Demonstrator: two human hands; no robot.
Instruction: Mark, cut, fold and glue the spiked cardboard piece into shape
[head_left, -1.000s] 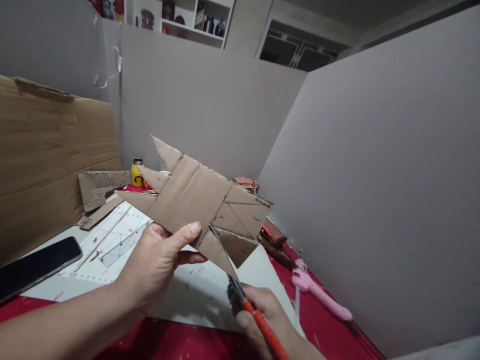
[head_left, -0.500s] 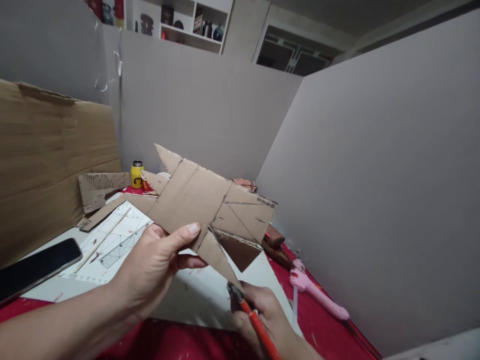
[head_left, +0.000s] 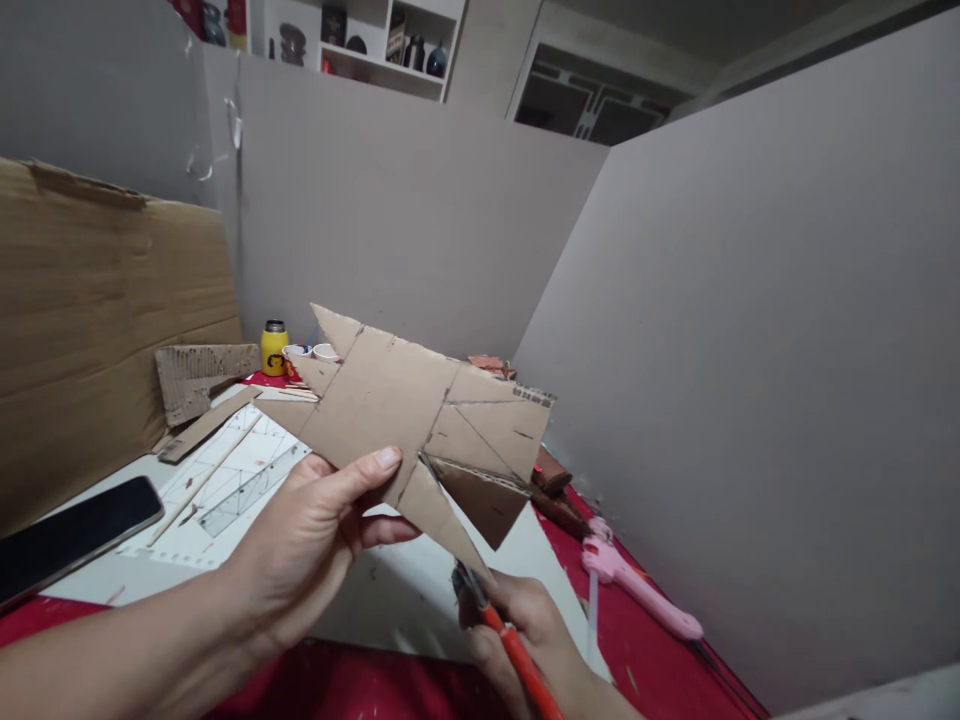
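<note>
My left hand (head_left: 322, 510) grips a cut piece of brown cardboard (head_left: 375, 390) by its lower left edge, thumb on top and fingers beneath. Pen lines cross the cardboard, and pointed flaps stick out from its ends. One flap on the right is folded down and shows a darker face. Closed around pliers with orange handles (head_left: 517, 650) is my right hand (head_left: 536, 625). Their dark jaws are at the tip of the lower pointed flap. Whether the jaws bite the cardboard I cannot tell.
A phone (head_left: 82, 535), a drawing sheet (head_left: 225, 470) with a clear ruler (head_left: 247, 490) and a thin stick lie left. Behind stand a yellow bottle (head_left: 274, 350) and a large cardboard sheet (head_left: 112, 330). A pink glue gun (head_left: 645, 590) rests right on the red cloth (head_left: 652, 670).
The cardboard has tipped slightly, its far left edge now a little lower, so paper cups show behind it. Both hands keep their hold, and the pliers stay at the flap's tip.
</note>
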